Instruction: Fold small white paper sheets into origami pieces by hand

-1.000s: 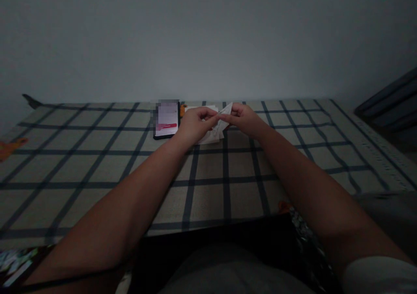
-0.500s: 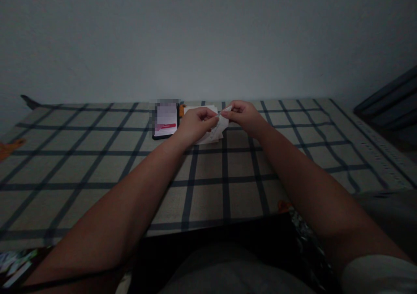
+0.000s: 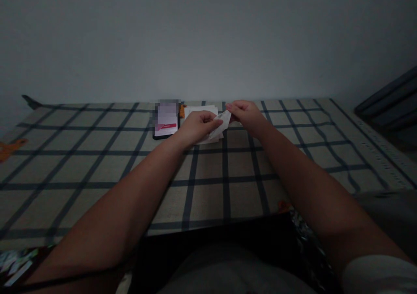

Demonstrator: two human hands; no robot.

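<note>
Both my hands meet over the far middle of a checked cloth [image 3: 97, 163]. My left hand [image 3: 195, 127] and my right hand [image 3: 246, 113] each pinch a small folded white paper [image 3: 221, 124] between fingers and thumb, a little above the cloth. More white paper sheets [image 3: 200, 110] lie flat just behind and under the hands. A phone [image 3: 166, 120] with a lit screen lies to the left of my left hand.
A small orange thing [image 3: 181, 110] lies between the phone and the sheets. Another orange shape [image 3: 8, 148] sits at the far left edge. A wall rises right behind the cloth. Dark furniture [image 3: 391, 107] stands at the right. Colourful packaging [image 3: 16, 265] lies at the bottom left.
The paper's upper corner, which pointed up beside my right hand, has been folded down. The paper now sits lower between the hands. The arms have hardly moved.
</note>
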